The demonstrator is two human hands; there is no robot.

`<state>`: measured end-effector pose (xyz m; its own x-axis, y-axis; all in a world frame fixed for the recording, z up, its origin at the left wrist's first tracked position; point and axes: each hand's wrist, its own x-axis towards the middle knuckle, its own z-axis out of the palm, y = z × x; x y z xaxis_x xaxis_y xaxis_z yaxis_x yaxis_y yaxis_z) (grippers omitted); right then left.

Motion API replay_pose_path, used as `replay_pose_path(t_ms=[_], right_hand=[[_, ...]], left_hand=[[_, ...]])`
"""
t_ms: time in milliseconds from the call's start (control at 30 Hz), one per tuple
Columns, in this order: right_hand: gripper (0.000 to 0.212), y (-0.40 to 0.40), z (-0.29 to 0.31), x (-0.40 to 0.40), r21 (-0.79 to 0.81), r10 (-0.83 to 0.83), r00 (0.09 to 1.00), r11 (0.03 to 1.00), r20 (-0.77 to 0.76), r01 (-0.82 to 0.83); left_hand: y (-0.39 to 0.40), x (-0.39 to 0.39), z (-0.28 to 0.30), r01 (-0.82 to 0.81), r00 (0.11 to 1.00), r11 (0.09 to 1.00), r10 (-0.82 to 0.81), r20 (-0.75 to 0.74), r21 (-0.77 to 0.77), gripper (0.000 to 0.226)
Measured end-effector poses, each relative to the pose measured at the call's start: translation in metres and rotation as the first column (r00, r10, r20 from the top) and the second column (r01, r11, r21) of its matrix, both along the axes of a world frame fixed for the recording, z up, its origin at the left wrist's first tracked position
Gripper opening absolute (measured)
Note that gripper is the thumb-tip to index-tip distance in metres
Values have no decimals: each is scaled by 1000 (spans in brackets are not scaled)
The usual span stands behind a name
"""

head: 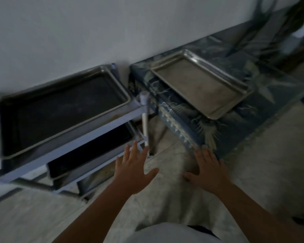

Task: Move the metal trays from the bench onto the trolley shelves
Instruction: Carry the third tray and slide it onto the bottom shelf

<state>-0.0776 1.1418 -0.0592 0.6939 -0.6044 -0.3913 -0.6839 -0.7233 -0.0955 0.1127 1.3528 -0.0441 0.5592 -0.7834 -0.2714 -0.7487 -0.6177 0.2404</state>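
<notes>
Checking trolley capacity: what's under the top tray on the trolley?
Under the top tray a lower shelf holds another dark tray, only its near right part showing. The rest of that shelf is covered, and anything lower is too blurred to tell.

You see a dull silver-grey tray [200, 85] on the worktop [182, 123], whose cover is dark blue with a pale bird and feather print. The trolley [98, 127] frame is pale lavender-blue; the tray on its top shelf [63, 109] looks near black with a grey rim. The wall [95, 32] is plain grey-white, the floor [270, 155] mottled beige.
</notes>
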Motion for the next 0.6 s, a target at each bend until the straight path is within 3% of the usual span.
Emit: replay_pose_path(t_ms=[267, 400, 600], right_hand=[[119, -114, -7, -106, -21, -167, 974, 985, 151, 172], [116, -172, -12, -172, -56, -253, 959, 964, 126, 261], [112, -234, 3, -236, -43, -282, 951, 956, 127, 290]], left_hand=[[-168, -96, -2, 234, 969, 972, -232, 80, -23, 96], [-247, -147, -8, 314, 947, 949, -309, 86, -43, 98], [-328, -202, -3, 371, 922, 927, -374, 96, 47, 100]])
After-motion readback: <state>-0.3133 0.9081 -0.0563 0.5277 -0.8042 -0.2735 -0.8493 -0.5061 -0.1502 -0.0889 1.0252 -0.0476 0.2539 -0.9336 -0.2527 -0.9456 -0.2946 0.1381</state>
